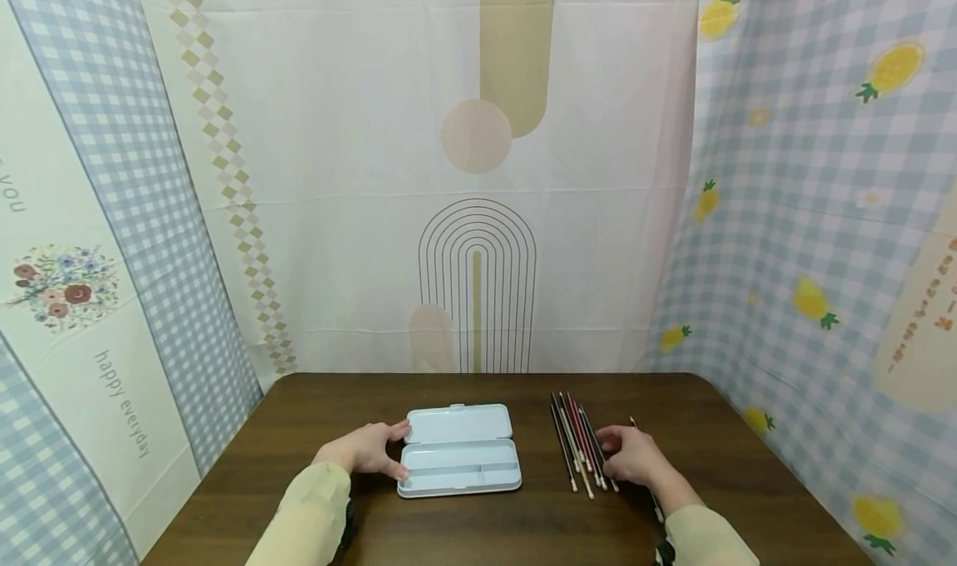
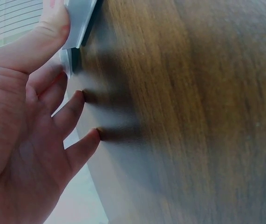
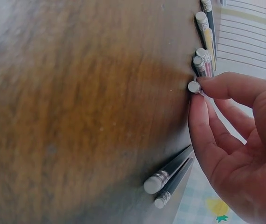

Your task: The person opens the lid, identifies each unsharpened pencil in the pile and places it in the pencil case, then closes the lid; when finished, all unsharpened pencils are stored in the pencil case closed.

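Note:
A pale blue pencil case (image 1: 459, 423) lies opened flat on the table, its divided tray nearer me and its lid behind. My left hand (image 1: 370, 450) rests at the case's left side, thumb on the tray's edge and forefinger at the lid. In the left wrist view, the ring and little fingertips (image 2: 92, 135) touch the tabletop. Right of the case lies a loose bunch of pencils (image 1: 571, 437), dark, red and light ones with white erasers. At the bunch's right side my right hand (image 1: 631, 456) pinches a dark pencil (image 3: 194, 87) near its eraser end, between thumb and fingers.
Two dark pencils (image 3: 167, 179) lie apart from the bunch, partly under the right forearm in the head view. The brown wooden table (image 1: 299, 408) has a patterned white cloth (image 1: 336, 175) hanging behind it and checked cloths (image 1: 792, 242) at both sides.

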The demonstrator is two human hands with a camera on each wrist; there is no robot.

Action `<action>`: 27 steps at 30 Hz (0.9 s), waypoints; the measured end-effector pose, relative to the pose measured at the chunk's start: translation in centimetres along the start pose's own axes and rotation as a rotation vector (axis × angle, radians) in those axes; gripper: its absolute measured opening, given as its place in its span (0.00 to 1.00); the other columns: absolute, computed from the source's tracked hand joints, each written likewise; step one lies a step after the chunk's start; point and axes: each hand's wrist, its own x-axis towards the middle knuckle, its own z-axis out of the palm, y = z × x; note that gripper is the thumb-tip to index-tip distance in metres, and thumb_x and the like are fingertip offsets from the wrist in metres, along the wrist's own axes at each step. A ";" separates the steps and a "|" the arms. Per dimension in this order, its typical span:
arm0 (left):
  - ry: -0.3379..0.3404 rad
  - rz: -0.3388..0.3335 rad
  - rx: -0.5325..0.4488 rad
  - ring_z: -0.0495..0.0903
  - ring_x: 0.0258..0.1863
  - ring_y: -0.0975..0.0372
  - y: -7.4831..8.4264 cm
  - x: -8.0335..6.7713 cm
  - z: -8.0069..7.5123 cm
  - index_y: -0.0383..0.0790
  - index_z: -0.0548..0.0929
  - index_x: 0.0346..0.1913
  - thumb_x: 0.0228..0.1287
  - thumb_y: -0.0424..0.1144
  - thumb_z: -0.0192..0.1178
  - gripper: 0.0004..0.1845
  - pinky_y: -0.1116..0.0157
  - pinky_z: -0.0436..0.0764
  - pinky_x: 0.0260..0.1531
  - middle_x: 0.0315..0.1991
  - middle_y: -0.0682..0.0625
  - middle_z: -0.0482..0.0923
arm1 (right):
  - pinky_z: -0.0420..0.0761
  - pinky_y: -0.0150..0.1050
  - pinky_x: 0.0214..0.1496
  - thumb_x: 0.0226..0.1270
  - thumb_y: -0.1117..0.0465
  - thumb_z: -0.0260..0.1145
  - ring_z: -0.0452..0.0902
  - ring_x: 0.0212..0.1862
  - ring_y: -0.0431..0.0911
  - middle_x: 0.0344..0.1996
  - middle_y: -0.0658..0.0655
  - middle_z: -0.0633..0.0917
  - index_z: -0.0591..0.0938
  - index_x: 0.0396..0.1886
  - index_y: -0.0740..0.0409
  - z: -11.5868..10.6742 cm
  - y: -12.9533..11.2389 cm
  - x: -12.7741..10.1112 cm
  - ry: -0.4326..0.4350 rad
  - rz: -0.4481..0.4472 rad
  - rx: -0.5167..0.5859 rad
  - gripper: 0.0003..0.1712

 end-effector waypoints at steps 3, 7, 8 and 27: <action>-0.004 0.007 -0.003 0.68 0.76 0.37 -2.3 1.6 1.1 0.46 0.70 0.82 0.52 0.68 0.77 0.57 0.37 0.67 0.73 0.80 0.45 0.68 | 0.80 0.41 0.35 0.39 0.75 0.69 0.83 0.46 0.53 0.42 0.57 0.89 0.86 0.57 0.68 0.0 -0.1 0.0 -0.007 0.014 0.006 0.36; -0.002 -0.002 -0.042 0.65 0.78 0.40 -4.8 3.2 2.3 0.51 0.70 0.82 0.45 0.71 0.78 0.60 0.37 0.64 0.75 0.81 0.50 0.67 | 0.81 0.41 0.31 0.40 0.76 0.68 0.81 0.43 0.52 0.43 0.59 0.88 0.85 0.58 0.69 -0.1 -0.1 0.0 -0.021 0.038 0.030 0.36; 0.000 -0.008 -0.055 0.65 0.78 0.40 -5.0 3.3 2.4 0.51 0.70 0.82 0.44 0.71 0.79 0.60 0.37 0.63 0.76 0.81 0.50 0.67 | 0.81 0.41 0.31 0.41 0.76 0.68 0.80 0.43 0.52 0.43 0.59 0.88 0.85 0.59 0.69 -0.1 -0.2 0.0 -0.024 0.045 0.038 0.36; 0.001 -0.005 -0.037 0.67 0.77 0.40 -2.6 1.6 1.2 0.46 0.71 0.81 0.46 0.69 0.79 0.60 0.39 0.65 0.75 0.80 0.47 0.67 | 0.88 0.46 0.34 0.46 0.79 0.67 0.82 0.38 0.50 0.48 0.65 0.85 0.79 0.64 0.74 -0.1 -0.3 -0.3 -0.054 0.101 0.197 0.38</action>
